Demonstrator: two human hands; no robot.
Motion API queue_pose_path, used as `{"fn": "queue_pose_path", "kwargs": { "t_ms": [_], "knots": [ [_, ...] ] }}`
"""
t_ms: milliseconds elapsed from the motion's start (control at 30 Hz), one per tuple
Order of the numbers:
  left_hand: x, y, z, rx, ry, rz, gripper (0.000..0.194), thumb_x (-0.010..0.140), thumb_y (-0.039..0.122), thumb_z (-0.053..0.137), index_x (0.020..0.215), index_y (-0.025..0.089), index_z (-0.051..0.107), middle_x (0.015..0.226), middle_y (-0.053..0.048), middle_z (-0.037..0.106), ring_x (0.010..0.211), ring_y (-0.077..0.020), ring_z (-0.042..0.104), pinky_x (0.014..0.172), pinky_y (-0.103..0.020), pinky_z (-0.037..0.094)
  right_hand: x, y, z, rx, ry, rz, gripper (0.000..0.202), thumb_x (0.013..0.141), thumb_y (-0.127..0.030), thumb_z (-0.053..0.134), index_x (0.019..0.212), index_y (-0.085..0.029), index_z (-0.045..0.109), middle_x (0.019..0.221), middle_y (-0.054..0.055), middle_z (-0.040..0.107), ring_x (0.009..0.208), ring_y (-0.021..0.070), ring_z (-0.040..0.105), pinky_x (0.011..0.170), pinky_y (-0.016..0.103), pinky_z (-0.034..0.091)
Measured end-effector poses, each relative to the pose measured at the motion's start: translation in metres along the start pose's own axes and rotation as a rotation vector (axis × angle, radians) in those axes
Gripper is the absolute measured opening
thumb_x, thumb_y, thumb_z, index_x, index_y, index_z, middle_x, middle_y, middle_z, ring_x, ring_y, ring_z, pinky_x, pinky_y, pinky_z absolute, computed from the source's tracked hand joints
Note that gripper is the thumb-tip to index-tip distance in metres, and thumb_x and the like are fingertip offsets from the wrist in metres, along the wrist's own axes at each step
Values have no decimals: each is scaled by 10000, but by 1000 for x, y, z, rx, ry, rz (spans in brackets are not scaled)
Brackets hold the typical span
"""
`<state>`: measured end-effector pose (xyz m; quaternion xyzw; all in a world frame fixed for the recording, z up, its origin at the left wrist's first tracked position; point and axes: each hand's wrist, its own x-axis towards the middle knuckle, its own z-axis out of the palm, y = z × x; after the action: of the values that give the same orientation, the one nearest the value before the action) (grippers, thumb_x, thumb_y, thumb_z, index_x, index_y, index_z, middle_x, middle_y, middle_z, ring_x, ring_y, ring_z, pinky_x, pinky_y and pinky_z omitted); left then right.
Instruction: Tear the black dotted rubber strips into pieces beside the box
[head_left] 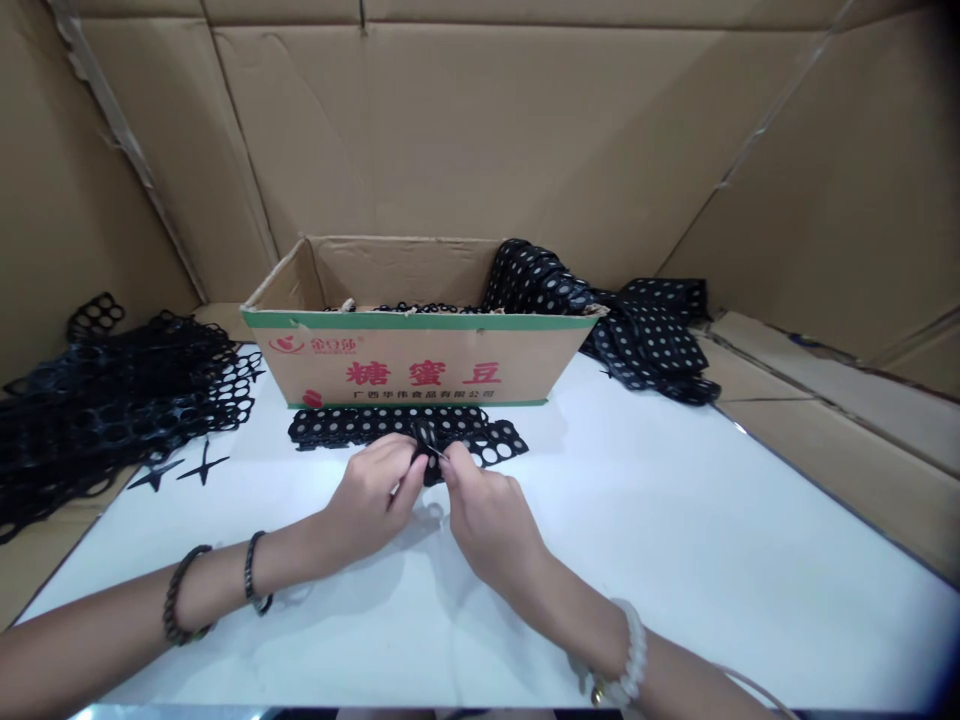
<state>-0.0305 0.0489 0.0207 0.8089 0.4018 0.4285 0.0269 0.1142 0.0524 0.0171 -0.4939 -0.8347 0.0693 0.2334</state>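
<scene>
My left hand (379, 498) is closed on a black strip (426, 434) with pale round dots, its end bent up between thumb and fingers. Right beside it, my right hand (487, 505) is closed in a pinch on a thin metal tool (441, 455) whose tip meets the strip. Fingers hide most of this tool, so I cannot tell its exact kind. Beyond both hands, more of the black dotted strip (337, 426) lies flat on the white table (637, 560). To its right, part of the strip (499, 443) has open round holes.
A printed cardboard box (416, 360) stands behind the strip, with black pieces inside. Dotted black strips (649, 335) drape over its right side onto the table. At left lies a heap of black perforated sheets (112, 400), near two star-shaped scraps (203, 464). Cardboard walls (525, 130) surround the table.
</scene>
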Motion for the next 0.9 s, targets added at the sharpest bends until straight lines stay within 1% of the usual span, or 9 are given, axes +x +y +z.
{"fn": "queue_pose_path", "kwargs": {
  "t_ms": [133,433,533,633,700,733,800,867,900],
  "knots": [
    [2,2,-2,-25,-13,-60,281,824,122,349,563,185,266,535,22,348,556,-110,381,556,-235,344,2,-1,0,33,7,9,163,857,-193,236,792,-188,385,516,-43,477,418,107,431,419,207,182],
    [2,-2,-1,-27,-11,-17,280,815,112,363,564,182,261,534,28,318,544,-106,342,538,-233,304,1,0,-1,74,29,17,205,878,-227,226,776,-189,400,516,-48,477,420,95,431,423,203,196],
    [2,-2,-1,-44,-28,-27,280,822,122,357,560,178,272,529,30,323,535,-101,340,532,-232,295,2,3,-1,-22,38,7,189,869,-207,251,798,-183,424,511,-40,500,424,99,455,418,213,186],
    [3,-1,-3,-71,-85,-86,282,836,141,339,559,172,291,533,31,342,525,-93,342,524,-228,284,2,3,-2,-210,42,-11,159,840,-182,312,804,-184,467,524,-25,528,420,105,477,405,236,149],
    [4,0,-4,-99,-131,-146,290,844,160,327,556,169,297,536,32,357,517,-87,346,516,-224,279,2,1,-2,-342,51,-27,185,815,-152,342,911,-187,496,549,-14,540,414,107,484,396,247,137],
    [5,0,-4,-111,-150,-175,295,847,171,323,553,168,298,535,33,361,512,-85,346,512,-223,276,2,0,-3,-401,53,-34,268,798,-126,348,1024,-191,476,556,-12,538,405,107,481,390,248,139],
    [4,0,-4,-127,-178,-228,306,852,191,314,547,166,301,527,35,365,503,-83,345,506,-223,272,1,-4,-3,-495,41,-33,506,760,-73,348,1249,-199,311,547,-19,516,379,105,461,377,245,146],
    [4,1,-3,-149,-211,-267,308,857,205,302,553,163,332,528,35,386,505,-84,355,510,-220,278,0,-7,-3,-541,-2,-28,653,732,-43,342,1333,-207,148,526,-32,483,359,104,440,364,241,152],
    [3,1,-2,-165,-227,-282,307,860,210,296,562,161,355,534,33,403,510,-84,365,514,-218,284,0,-8,-2,-543,-30,-29,677,729,-41,341,1343,-212,113,523,-35,473,360,105,437,360,238,157]
  ]
}}
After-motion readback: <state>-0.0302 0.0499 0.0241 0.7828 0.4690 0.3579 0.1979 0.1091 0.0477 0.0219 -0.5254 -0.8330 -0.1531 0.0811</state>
